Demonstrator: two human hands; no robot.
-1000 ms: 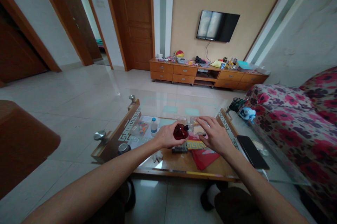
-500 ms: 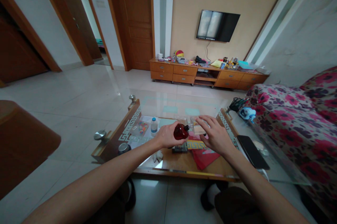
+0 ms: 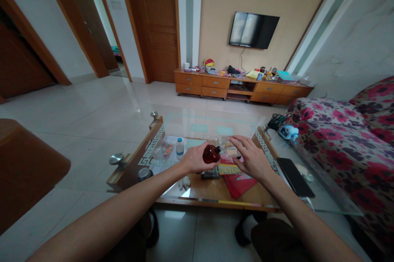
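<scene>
My left hand is wrapped round a dark red, rounded glass bottle. The bottle lies tilted on its side, with its black neck pointing right. Facing it, a clear bottle with a pale label is held on its side by the fingers of my right hand. The two necks meet or nearly meet between my hands; I cannot tell whether they touch. Both bottles are above the glass coffee table. My right fingers partly hide the far end of the clear bottle.
On the table or its lower shelf are a small water bottle, a bag of colourful pieces, a dark lidded jar and a red packet. At right lie a black phone and a blue toy-like object, beside a flowered sofa.
The clear bottle and my right fingers have shifted very slightly. My left hand keeps the red bottle in nearly the same place and tilt.
</scene>
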